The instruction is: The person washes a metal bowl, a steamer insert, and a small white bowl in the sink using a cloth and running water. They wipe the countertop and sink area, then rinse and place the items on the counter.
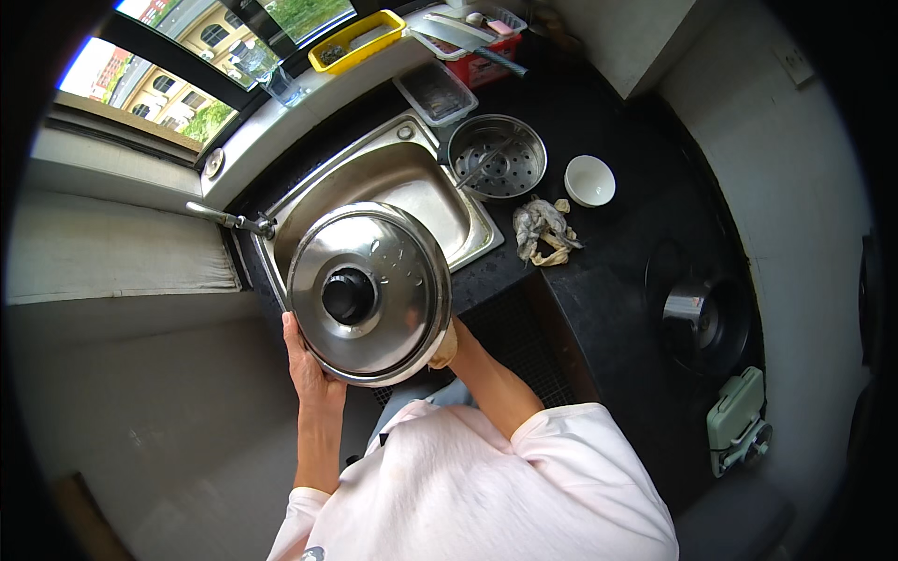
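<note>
A round stainless steel pot lid (400,308) with a black knob and a few water drops is tilted over the near edge of the sink (393,175). My left hand (312,368) grips its lower left rim. At the lid's lower right, my right hand (445,349) is mostly hidden behind it, and part of a pale tan cloth or glove seems to show there. Whether that hand's fingers are closed cannot be seen. The faucet (238,221) stands left of the lid. Right of the sink lie a perforated steamer pot (497,157) and a crumpled grey and tan rag (544,228).
A white bowl (589,181) and a clear plastic container (436,93) stand on the black counter. A cleaver (456,35) lies across a red basket (484,64); a yellow tray (358,42) is on the windowsill. Farther right are a metal pan (705,326) and a green appliance (735,421).
</note>
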{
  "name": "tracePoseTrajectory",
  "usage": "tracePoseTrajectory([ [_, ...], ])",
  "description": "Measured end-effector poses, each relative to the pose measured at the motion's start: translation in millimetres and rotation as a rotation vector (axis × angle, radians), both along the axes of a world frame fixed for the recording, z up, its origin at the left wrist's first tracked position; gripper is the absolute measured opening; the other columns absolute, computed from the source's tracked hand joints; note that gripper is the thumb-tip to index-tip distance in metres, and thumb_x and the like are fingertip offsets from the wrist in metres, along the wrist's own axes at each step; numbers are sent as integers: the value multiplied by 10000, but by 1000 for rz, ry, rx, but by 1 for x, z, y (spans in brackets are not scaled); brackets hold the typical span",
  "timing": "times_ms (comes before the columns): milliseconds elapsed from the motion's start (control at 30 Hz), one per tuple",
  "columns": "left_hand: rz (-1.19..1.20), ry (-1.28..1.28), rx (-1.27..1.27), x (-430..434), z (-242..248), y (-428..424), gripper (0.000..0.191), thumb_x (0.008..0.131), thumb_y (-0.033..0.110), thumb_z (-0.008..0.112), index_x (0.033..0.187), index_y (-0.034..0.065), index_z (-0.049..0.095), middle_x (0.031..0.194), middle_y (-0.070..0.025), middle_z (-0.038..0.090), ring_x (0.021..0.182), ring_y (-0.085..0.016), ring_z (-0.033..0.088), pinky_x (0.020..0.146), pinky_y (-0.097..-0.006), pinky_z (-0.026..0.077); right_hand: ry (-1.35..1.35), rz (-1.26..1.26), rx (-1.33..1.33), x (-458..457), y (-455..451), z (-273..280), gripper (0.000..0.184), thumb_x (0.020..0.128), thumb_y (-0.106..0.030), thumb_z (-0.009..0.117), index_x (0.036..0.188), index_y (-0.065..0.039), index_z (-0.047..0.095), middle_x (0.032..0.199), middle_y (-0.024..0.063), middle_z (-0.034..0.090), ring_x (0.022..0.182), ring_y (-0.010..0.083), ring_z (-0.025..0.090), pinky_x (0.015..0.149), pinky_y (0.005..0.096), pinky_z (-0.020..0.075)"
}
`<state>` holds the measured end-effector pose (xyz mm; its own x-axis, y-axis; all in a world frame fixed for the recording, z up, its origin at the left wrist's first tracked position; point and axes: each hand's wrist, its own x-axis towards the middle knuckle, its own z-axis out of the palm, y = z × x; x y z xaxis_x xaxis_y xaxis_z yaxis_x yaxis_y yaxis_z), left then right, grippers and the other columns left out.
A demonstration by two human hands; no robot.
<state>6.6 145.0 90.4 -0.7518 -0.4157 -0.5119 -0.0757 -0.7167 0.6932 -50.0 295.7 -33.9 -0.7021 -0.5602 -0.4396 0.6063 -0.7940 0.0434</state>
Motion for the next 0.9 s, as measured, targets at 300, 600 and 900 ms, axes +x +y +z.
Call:
tracePoseTrajectory([
  [300,-199,-254,-268,14,9,2,370,1074,487,440,974,171,604,674,31,615,427,-67,482,339,-221,315,159,38,94,-6,19,16,389,1048,-378,512,1123,-41,694,952,106,735,797,205,716,675,328,629],
  [600,-334,-260,-423,-36,-5,-46,545,1040,603,440,682,193,474,558,54,526,422,-55,427,362,-218,290,283,56,212,-1,29,28,395,1052,-378,499,1126,-41,690,969,102,736,818,201,718,686,331,634],
  [900,-573,-228,-369,-65,2,-50,409,1061,417,547,1117,40,697,930,-49,731,719,-83,681,578,-244,576,388,39,353,-4,23,39,401,1056,-379,486,1128,-40,687,986,97,737,838,197,720,696,333,639],
])
